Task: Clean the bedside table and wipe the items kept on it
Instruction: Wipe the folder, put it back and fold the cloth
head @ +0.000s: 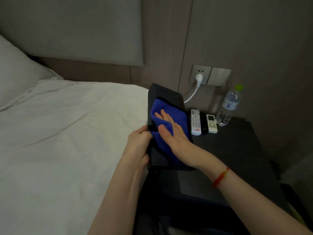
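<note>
Head view, looking down across a bed edge to a bedside table [237, 146], a dark surface at 3 to 4 o'clock of centre. A flat black folder-like item [166, 97], tilted upward, is held over the table's left edge, beside the white bedsheet [67, 124]; its exact nature cannot be told. The left hand [138, 144], at 6 o'clock of this item, grips its lower left edge with fingers curled round it. The right hand [171, 131] lies flat on a blue cloth [169, 114], fingers straight and slightly apart, pressing the cloth against the item's face; the thumb points toward 11 o'clock. A red bracelet [221, 177] circles the right wrist.

On the table, at 3 o'clock of the cloth, a white remote control [196, 122] lies lengthwise; just beside it, further toward 3 o'clock, a smaller white remote with a display [211, 123]; a dark object between them is too dim to identify. A clear water bottle [228, 107] with a green cap stands upright at 2 o'clock of the remotes, near the wall. At 12 o'clock of the remotes, a wall socket panel [210, 75] carries a white plug [199, 78] whose cable runs down behind the black item. A pillow [18, 73] lies at 9 o'clock, below a padded headboard [76, 31]
</note>
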